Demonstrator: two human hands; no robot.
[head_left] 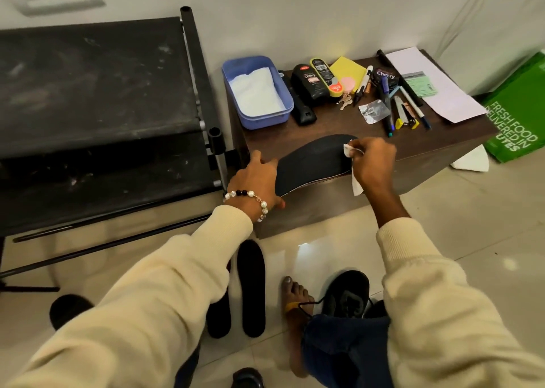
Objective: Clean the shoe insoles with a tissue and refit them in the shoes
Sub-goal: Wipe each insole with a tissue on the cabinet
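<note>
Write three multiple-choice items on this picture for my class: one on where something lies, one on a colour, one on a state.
1. Where does the insole being wiped lie?
A. on the cabinet's front edge
B. inside the tub
C. on the black rack

2. What colour is the tub holding tissues?
A. red
B. blue
C. yellow

3. What is the right hand doing?
A. resting open on the floor
B. gripping a marker
C. pinching a tissue at the insole's end

Answers:
1 A: the insole rests on the cabinet top, overhanging its near edge, steadied by the left hand.
2 B: its walls are blue.
3 C: white tissue shows between the fingers and hangs below the hand.
</note>
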